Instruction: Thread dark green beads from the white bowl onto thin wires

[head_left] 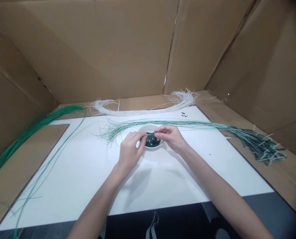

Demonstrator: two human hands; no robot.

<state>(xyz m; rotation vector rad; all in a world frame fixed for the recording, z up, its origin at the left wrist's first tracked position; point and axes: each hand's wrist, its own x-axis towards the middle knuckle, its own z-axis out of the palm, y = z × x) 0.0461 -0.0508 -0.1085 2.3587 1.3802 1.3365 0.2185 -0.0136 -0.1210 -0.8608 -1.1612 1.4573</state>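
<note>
A white bowl (151,147) holds a heap of small dark green beads (152,140). Above its left rim, my left hand (131,146) is closed in a pinch, with a short bit of thin green string (150,134) showing at the fingertips. My right hand (171,136) pinches over the bowl's right side. A tiny dark speck at its fingertips looks like a bead, mostly covered by the fingers. The two sets of fingertips are a small gap apart, just over the beads.
Behind the bowl lies a bundle of green strings (183,123), ending at right in beaded strands (262,146). White strings (143,113) curve along the back. Loose green strings (38,132) lie left. Several dark beads (184,115) sit on the white board (88,179). Cardboard walls (128,49) enclose the table.
</note>
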